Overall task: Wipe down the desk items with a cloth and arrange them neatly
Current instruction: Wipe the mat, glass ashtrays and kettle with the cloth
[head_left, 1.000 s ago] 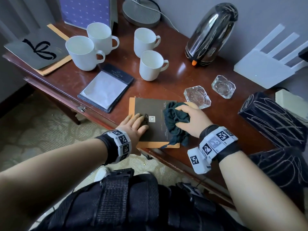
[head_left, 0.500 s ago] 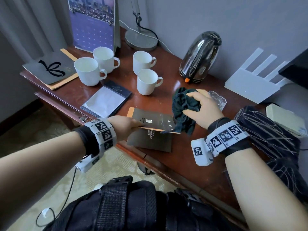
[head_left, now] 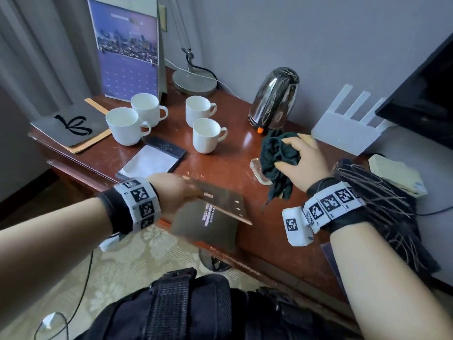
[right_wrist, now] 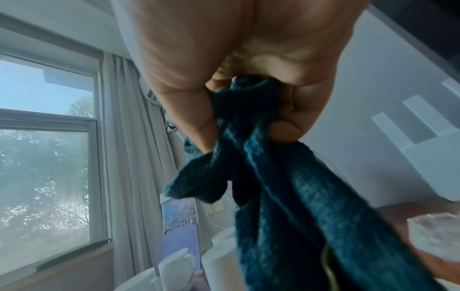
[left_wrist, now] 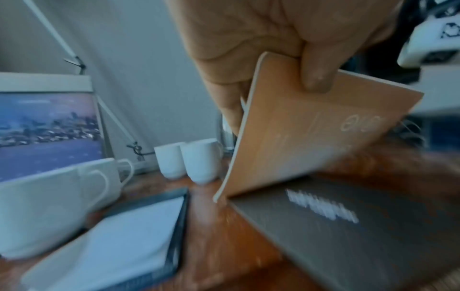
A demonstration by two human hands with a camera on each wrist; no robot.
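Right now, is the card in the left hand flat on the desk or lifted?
Lifted and tilted. The left hand pinches the orange-backed card by one corner; a dark booklet lies beneath it on the desk.

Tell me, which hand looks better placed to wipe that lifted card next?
Probably the right hand: it already grips the dark cloth, beside the card that the left hand pinches above the desk.

My left hand is raised near the desk's front edge, thumb and fingers pinching a booklet. My right hand, farther right, is lifted with fingers curled round a bunched cloth.
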